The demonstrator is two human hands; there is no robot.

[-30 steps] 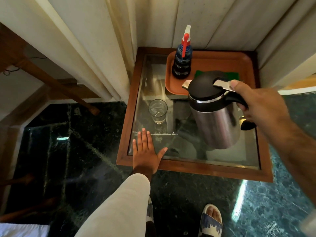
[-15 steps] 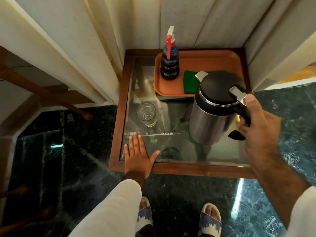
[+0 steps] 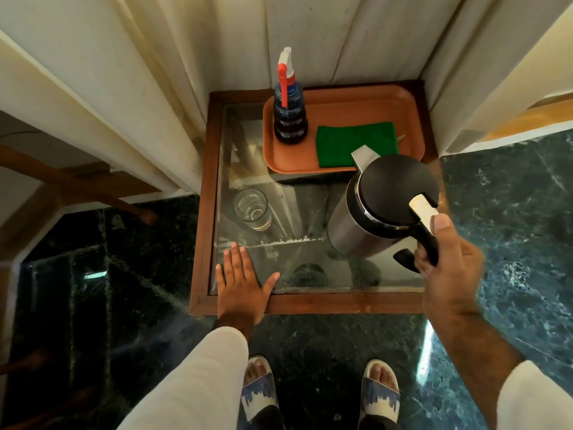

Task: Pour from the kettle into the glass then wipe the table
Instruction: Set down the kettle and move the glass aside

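A steel kettle (image 3: 366, 225) with a black lid is on the right side of the glass-topped table (image 3: 310, 302); I cannot tell whether its base touches the glass. My right hand (image 3: 446, 265) grips its black handle, thumb on the lid lever. A clear drinking glass (image 3: 251, 209) stands upright at the table's left, apart from the kettle. My left hand (image 3: 240, 283) lies flat with fingers spread on the table's front left edge, below the glass. A folded green cloth (image 3: 353, 144) rests on the orange tray (image 3: 347, 107) at the back.
A blue spray bottle (image 3: 290, 116) with a red and white trigger stands on the tray's left end. Cream curtains (image 3: 310, 38) hang close behind and beside the table. My sandalled feet (image 3: 319, 389) stand on the dark marble floor just in front. A wooden chair leg (image 3: 93, 193) angles in at left.
My right hand has moved the kettle right and toward the table's right side, away from the glass, uncovering the green cloth. The left hand has stayed flat on the table edge.
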